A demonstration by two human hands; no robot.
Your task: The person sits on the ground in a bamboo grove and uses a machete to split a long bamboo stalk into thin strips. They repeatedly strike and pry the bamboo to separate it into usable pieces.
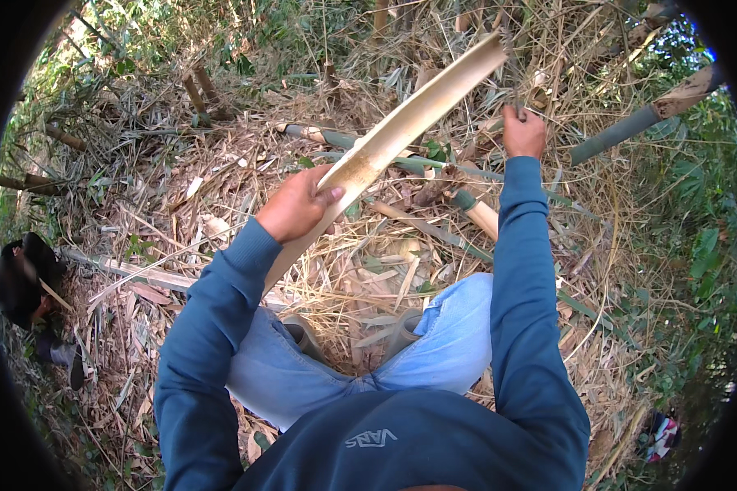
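A long split length of bamboo [434, 114], pale and hollowed on its inner side, slants up from my lap to the upper right. My left hand [299, 204] is closed round its lower middle, thumb on the inner face. To the right of its far end, my right hand [524, 133] is raised in a fist, apart from the bamboo. Something thin and dark seems to show at that fist, too small to name. Beneath the split piece, green bamboo lengths [323, 137] lie on the ground. A cut piece of bamboo [475, 211] with a pale end lies below my right hand.
Dry leaves and bamboo shavings [368, 282] cover the ground between my boots [401, 334]. A thick bamboo pole [618, 135] juts in from the right. Cut stumps [195, 96] stand at the far left. Another person [29, 282] in dark clothes sits at the left edge.
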